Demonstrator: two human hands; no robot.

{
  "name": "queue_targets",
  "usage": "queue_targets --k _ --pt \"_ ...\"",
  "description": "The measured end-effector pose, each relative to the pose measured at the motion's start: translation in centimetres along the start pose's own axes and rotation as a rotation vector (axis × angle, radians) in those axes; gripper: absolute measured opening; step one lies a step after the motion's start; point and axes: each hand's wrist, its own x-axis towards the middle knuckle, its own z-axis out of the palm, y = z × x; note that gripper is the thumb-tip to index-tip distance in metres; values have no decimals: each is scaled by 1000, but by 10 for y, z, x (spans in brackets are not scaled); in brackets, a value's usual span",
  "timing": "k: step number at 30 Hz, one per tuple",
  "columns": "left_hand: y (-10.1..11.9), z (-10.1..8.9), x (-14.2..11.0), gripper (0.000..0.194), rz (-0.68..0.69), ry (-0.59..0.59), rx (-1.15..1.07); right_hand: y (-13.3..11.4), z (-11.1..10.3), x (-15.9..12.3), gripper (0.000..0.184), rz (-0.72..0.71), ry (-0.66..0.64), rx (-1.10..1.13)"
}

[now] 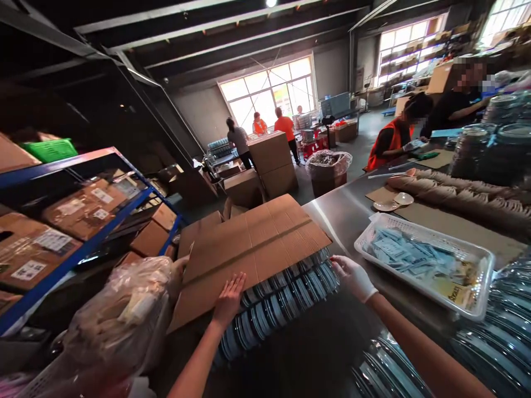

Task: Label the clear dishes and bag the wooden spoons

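Note:
A brown cardboard sheet (265, 232) lies tilted over rows of clear, dark-rimmed round plastic pieces (286, 304), which look like lids or bowls stood on edge. My left hand (230, 298) is bare and rests flat on the sheet's near edge, fingers stretched out. At the right end of the rows is my right hand (350, 275), in a white glove whose fingertips seem uncovered. Its fingers reach towards the end pieces just below the sheet's corner, slightly bent and apart; whether they touch is hard to tell. The underside of the sheet is hidden.
On the metal table (332, 213) stands a white plastic basket (423, 271) of small packets. More clear round pieces (493, 354) lie at the lower right. A plastic-wrapped bundle (120, 315) and a blue shelf (83, 243) with boxes are leftward. Co-workers (388, 141) sit across the table.

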Motion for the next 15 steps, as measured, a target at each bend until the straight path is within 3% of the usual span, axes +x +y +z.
queue_targets --k 2,5,8,11,13,15 --pt "-8 -23 11 66 -33 40 -28 -5 3 -6 49 -25 -4 19" --pt "-38 -86 36 55 -135 196 -83 -3 -9 -19 50 1 -7 13" --pt "-75 -174 59 43 -245 491 -147 1 -21 -29 51 29 -17 7" --pt "-103 -261 62 35 -428 798 -158 2 -18 -34 50 1 -55 15" --pt "-109 -306 53 38 -537 1015 -201 -3 -4 -35 51 -17 -110 53" --pt "-104 -335 40 43 -524 1194 -327 -17 19 -35 53 -20 -182 129"
